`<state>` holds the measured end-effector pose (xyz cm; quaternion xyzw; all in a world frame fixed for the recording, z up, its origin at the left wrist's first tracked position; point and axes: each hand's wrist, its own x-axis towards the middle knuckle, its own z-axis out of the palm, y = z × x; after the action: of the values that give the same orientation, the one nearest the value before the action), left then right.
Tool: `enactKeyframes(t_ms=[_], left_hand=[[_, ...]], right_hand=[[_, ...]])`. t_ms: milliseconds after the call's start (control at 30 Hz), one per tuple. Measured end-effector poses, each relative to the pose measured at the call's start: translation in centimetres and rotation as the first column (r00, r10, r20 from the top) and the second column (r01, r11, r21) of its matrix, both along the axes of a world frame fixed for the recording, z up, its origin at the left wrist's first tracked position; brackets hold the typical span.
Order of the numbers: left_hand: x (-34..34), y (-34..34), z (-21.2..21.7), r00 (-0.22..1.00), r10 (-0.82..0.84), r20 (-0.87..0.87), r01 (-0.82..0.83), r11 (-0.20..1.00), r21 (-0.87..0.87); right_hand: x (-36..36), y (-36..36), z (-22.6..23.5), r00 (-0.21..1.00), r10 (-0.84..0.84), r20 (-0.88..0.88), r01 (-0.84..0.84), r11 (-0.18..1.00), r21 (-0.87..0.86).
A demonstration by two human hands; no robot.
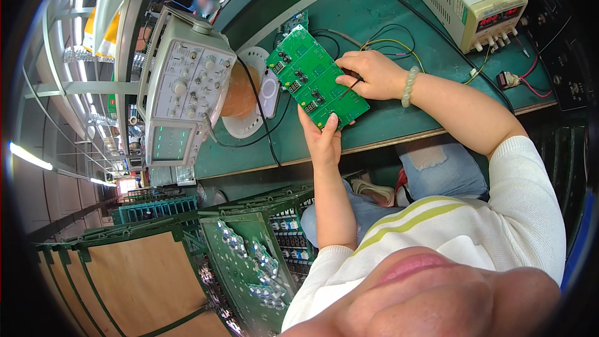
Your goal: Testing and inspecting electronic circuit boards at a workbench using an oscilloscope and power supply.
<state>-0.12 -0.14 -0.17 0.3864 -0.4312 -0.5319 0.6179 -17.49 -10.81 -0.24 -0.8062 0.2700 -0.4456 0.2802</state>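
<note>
A green circuit board panel (310,72) with several black digit displays and round black parts is held tilted above the green bench. My left hand (326,143) grips its near corner, thumb on the top face and fingers underneath. At the right edge of the panel, my right hand (377,75) has its fingers closed around a thin dark probe-like tool (356,83), which slants down toward the board. Its exact kind and tip are hard to make out. Another populated circuit board (296,21) lies just beyond the panel, partly hidden by it.
An oscilloscope (187,84) with a lit screen stands at the left. Beside it are a white perforated tray (240,129) and a pale flat device (269,93). A power supply (465,0) sits far right, with loose wires (399,42) and a connector (508,79). Racked boards (265,259) stand lower left.
</note>
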Motion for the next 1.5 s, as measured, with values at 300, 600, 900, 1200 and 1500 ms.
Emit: enactKeyframes(t_ms=[300,600,900,1200,1500], left_hand=[[0.3,0.0,0.0,1.0,-0.014,-0.025,0.013,1.0,-0.013],[0.3,0.2,0.1,0.999,-0.013,-0.037,0.014,1.0,0.023],[0.0,-0.2,0.2,1.0,-0.008,-0.017,0.008,1.0,0.004],[-0.1,-0.1,0.4,1.0,0.002,-0.021,-0.001,0.999,0.044],[0.0,0.0,0.2,1.0,-0.008,-0.011,0.008,1.0,-0.002]], right_hand=[[0.3,-0.1,0.0,0.999,0.009,0.033,-0.007,0.998,-0.062],[0.1,0.3,0.5,0.999,0.017,-0.041,-0.014,0.997,0.074],[-0.3,0.0,0.2,1.0,0.011,-0.015,-0.011,1.0,0.01],[0.1,-0.1,-0.3,1.0,0.015,-0.001,-0.015,1.0,0.023],[0.2,-0.1,-0.4,0.999,0.02,0.026,-0.02,1.0,-0.017]])
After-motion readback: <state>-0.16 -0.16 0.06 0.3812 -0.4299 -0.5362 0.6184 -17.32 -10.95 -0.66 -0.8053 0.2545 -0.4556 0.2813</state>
